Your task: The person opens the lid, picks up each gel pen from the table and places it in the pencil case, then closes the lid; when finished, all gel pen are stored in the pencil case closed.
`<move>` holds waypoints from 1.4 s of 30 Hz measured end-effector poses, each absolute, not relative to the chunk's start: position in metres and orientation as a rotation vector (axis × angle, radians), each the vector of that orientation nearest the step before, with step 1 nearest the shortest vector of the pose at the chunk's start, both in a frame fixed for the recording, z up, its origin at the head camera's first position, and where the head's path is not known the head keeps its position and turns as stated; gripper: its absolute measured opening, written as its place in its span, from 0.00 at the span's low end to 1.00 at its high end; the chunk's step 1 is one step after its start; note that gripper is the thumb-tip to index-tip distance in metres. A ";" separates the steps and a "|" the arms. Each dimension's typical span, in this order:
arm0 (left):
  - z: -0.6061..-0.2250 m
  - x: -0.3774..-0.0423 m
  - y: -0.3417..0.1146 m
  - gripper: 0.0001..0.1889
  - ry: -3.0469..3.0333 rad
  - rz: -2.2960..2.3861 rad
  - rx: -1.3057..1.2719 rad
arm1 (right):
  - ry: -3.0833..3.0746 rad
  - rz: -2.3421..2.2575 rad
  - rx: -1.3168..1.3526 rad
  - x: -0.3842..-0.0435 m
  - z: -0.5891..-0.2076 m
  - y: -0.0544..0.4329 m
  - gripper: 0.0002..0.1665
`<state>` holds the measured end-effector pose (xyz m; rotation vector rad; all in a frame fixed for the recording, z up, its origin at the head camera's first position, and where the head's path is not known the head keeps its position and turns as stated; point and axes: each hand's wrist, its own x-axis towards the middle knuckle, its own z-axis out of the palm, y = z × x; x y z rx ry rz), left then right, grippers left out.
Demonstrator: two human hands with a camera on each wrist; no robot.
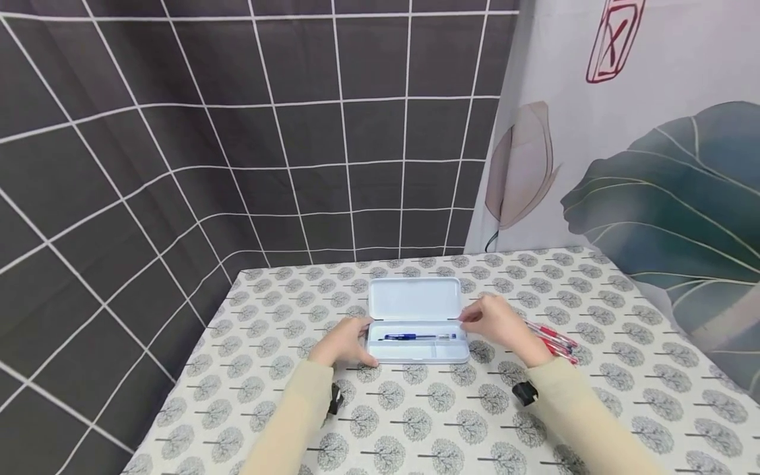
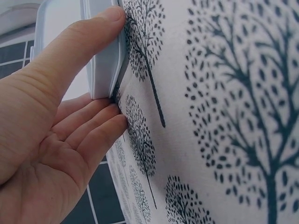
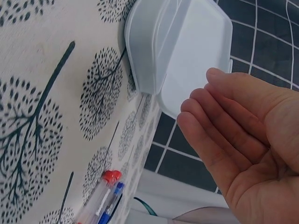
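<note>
A light-blue pencil case (image 1: 387, 356) lies on the table with its lid (image 1: 415, 298) raised at the back. Inside it, a blue gel pen (image 1: 404, 337) lies lengthwise in the rear compartment. My left hand (image 1: 342, 342) holds the case's left end, thumb along the front side and fingers at the end wall, as the left wrist view shows. Near the right end, by the hinge, is my right hand (image 1: 495, 323). Its fingers (image 3: 224, 126) are loosely bent with nothing visible between them; whether the fingertips touch the case I cannot tell.
Several pens with red parts (image 1: 558, 340) lie right of the case, partly behind my right forearm. A blue pen (image 3: 112, 203) is among them. A tree-print cloth (image 1: 415, 415) covers the table. Behind hang a dark grid curtain (image 1: 309, 138) and a leaf-print curtain (image 1: 671, 191).
</note>
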<state>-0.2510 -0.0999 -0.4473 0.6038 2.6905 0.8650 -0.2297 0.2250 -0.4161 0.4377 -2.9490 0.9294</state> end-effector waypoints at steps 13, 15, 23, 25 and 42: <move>-0.450 -0.254 -0.102 0.53 2.701 0.864 0.575 | -2.988 0.888 0.362 -0.231 -0.419 0.236 0.10; -0.450 -0.255 -0.101 0.53 2.697 0.873 0.598 | -2.995 0.889 0.343 -0.230 -0.421 0.238 0.10; -0.450 -0.254 -0.102 0.53 2.688 0.870 0.602 | -3.009 0.873 0.345 -0.226 -0.429 0.248 0.08; -0.450 -0.254 -0.102 0.53 2.689 0.867 0.604 | -3.009 0.889 0.351 -0.224 -0.430 0.250 0.08; -0.447 -0.253 -0.101 0.53 2.684 0.858 0.605 | -3.043 0.914 0.241 -0.210 -0.438 0.275 0.08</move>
